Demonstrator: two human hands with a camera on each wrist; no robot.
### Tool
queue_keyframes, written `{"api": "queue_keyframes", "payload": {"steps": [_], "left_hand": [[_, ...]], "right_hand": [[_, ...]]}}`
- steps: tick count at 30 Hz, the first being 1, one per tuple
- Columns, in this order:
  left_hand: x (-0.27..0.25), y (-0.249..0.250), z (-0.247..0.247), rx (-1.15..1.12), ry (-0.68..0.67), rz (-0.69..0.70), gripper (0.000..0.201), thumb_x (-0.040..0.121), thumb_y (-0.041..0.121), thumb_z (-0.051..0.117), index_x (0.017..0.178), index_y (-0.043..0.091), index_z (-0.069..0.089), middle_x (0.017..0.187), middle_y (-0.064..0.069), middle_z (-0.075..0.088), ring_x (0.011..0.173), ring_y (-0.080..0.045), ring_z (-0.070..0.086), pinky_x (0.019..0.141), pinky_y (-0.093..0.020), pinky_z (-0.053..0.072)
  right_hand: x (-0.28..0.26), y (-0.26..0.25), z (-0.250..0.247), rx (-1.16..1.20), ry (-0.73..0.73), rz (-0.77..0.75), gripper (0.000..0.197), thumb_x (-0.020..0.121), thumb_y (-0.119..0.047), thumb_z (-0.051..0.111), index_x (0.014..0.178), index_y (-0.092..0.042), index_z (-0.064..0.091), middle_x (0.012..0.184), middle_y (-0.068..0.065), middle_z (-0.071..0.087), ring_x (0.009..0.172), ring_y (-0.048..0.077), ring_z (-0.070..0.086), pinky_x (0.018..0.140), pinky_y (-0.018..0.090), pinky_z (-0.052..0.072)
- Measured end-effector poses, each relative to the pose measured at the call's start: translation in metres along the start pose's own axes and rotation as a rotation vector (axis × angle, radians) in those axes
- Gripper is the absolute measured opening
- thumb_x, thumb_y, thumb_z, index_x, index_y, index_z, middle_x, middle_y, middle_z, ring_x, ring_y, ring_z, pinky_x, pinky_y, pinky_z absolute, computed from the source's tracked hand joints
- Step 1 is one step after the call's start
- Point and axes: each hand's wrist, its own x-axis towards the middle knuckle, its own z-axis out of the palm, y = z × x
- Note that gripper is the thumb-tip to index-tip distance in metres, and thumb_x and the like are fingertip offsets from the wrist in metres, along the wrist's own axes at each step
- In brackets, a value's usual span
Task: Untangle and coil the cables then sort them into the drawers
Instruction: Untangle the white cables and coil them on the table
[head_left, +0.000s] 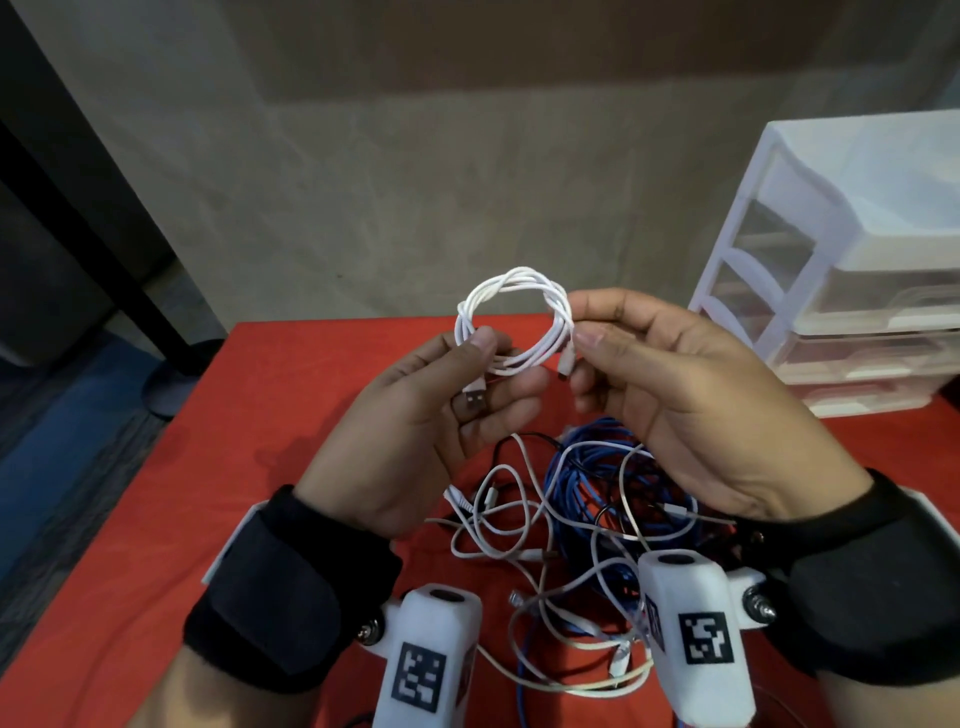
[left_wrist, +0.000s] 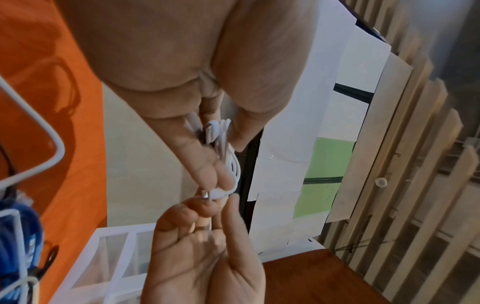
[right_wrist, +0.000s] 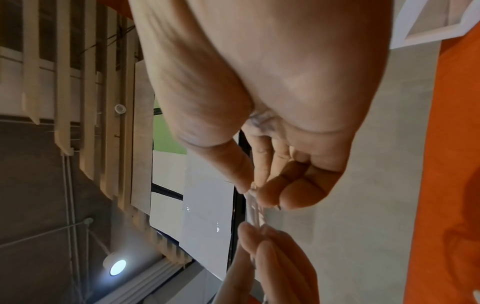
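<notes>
Hands are meeting above a red-covered table, sharing one small coil of white cable (head_left: 511, 319). The left hand (head_left: 415, 431) is pinching the coil's left side between thumb and fingertips, with the cable's flat metal USB plug (head_left: 475, 400) lying across its fingers. The right hand (head_left: 691, 405) is pinching the coil's right side between thumb and forefinger, and a smaller plug (head_left: 566, 364) is hanging just beneath that grip. Both wrists are wearing black straps carrying white camera housings (head_left: 431, 660) printed with square black-and-white markers.

Below the hands, a loose tangle of cables (head_left: 582, 525) is lying on the red tablecloth (head_left: 156, 545): thin white leads looping over a bundle of blue cable (head_left: 587, 467), with a few black strands running through. To the right, at the table's far corner, a white plastic drawer unit (head_left: 852, 270) with see-through drawers is standing well apart from the coil. Behind the table a plain grey wall is filling the background, a dark post is slanting down on the left, and blue flooring is showing beside the table.

From the wrist cameras the palms are filling most of each picture, so only a sliver of the coil is showing between the fingertips; in the right wrist view it is blurred. Pale vertical slats, white and green panels and one round lamp (right_wrist: 116, 267) are visible past the hands. The drawers' contents are hard to make out, and the unit's right side is cut off
</notes>
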Motion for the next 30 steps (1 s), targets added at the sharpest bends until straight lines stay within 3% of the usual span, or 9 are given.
{"api": "queue_keyframes", "payload": {"steps": [5,8,14,17,20,22,25,30], "left_hand": [[-0.001,0.000,-0.002,0.032,-0.032,0.011,0.010,0.084,0.013,0.063,0.094,0.014,0.061,0.088,-0.007,0.073,0.085,-0.015,0.074,0.074,-0.026,0.060],[-0.001,-0.005,0.000,0.098,-0.060,0.020,0.011,0.081,0.010,0.066,0.089,0.013,0.060,0.086,-0.008,0.074,0.081,-0.014,0.074,0.073,-0.026,0.060],[0.000,-0.015,0.004,0.202,-0.012,0.113,0.015,0.081,0.010,0.066,0.094,0.005,0.062,0.084,-0.013,0.072,0.079,-0.019,0.074,0.080,-0.034,0.061],[0.000,-0.015,0.004,0.266,0.002,0.135,0.013,0.086,0.010,0.066,0.097,0.003,0.062,0.085,-0.013,0.073,0.082,-0.020,0.073,0.084,-0.039,0.059],[-0.001,-0.016,0.005,0.326,0.040,0.161,0.000,0.093,0.003,0.063,0.094,0.003,0.063,0.086,-0.015,0.072,0.086,-0.026,0.072,0.081,-0.043,0.060],[-0.002,-0.018,0.007,0.362,0.067,0.188,0.005,0.095,0.002,0.062,0.096,-0.002,0.061,0.087,-0.014,0.073,0.086,-0.027,0.073,0.078,-0.042,0.061],[-0.001,-0.021,0.010,0.403,0.116,0.231,0.010,0.095,0.004,0.063,0.098,-0.004,0.059,0.085,-0.011,0.075,0.083,-0.024,0.075,0.073,-0.041,0.062],[0.001,-0.022,0.014,0.351,0.163,0.220,0.005,0.096,0.005,0.062,0.094,0.001,0.060,0.083,-0.012,0.072,0.085,-0.026,0.074,0.075,-0.047,0.062]], "right_hand": [[0.004,0.004,0.000,-0.048,0.054,-0.044,0.022,0.082,-0.008,0.069,0.103,-0.003,0.064,0.074,0.007,0.067,0.067,0.015,0.062,0.064,0.026,0.052],[0.004,0.008,0.003,-0.067,0.072,-0.090,0.015,0.081,-0.009,0.071,0.096,-0.005,0.066,0.074,0.011,0.067,0.069,0.017,0.063,0.066,0.026,0.052],[0.002,0.015,0.012,-0.215,0.127,-0.152,0.018,0.082,-0.005,0.077,0.098,-0.005,0.069,0.088,0.015,0.073,0.077,0.020,0.068,0.077,0.031,0.056],[0.001,0.015,0.014,-0.246,0.169,-0.169,0.017,0.082,-0.004,0.078,0.096,-0.004,0.069,0.087,0.017,0.073,0.077,0.022,0.067,0.078,0.034,0.056],[0.000,0.014,0.014,-0.256,0.179,-0.154,0.015,0.083,-0.003,0.078,0.095,-0.003,0.069,0.088,0.024,0.072,0.072,0.026,0.068,0.074,0.040,0.057],[0.001,0.013,0.013,-0.281,0.193,-0.155,0.014,0.083,-0.003,0.079,0.094,-0.004,0.070,0.088,0.024,0.073,0.074,0.026,0.069,0.078,0.042,0.057],[0.001,0.015,0.014,-0.290,0.214,-0.177,0.015,0.083,-0.002,0.079,0.095,-0.003,0.070,0.088,0.024,0.073,0.078,0.024,0.068,0.083,0.039,0.056],[-0.003,0.016,0.018,-0.334,0.236,-0.233,0.011,0.088,-0.001,0.075,0.097,-0.003,0.070,0.089,0.021,0.072,0.074,0.018,0.065,0.071,0.026,0.054]]}}
